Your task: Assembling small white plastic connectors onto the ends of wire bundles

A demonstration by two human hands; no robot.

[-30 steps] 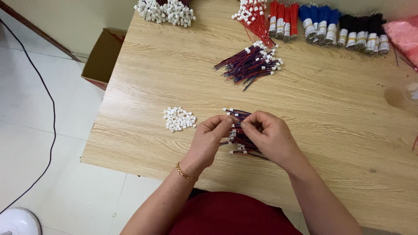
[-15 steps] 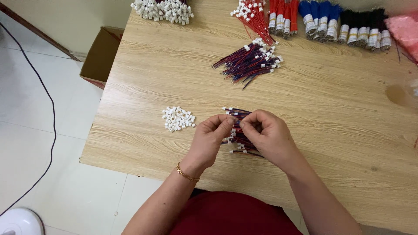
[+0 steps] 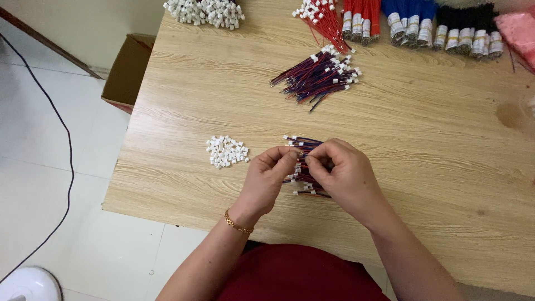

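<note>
A: Little has shifted since the earlier frame; the bench (image 3: 184,100) only sits lower in view.

B: White connectors (image 3: 225,151) are kept left, within reach. Left hand (image 3: 268,179) and right hand (image 3: 341,173) are pinched together on a wire bundle (image 3: 304,146), steadied over the bench.

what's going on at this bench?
A person works with both hands over a small bundle of red-and-blue wire leads on a wooden table. The left hand and right hand meet at fingertip level, pinching something small that cannot be made out. A small pile of white connector housings lies to the left; a larger bundle of finished leads lies further up.
</note>
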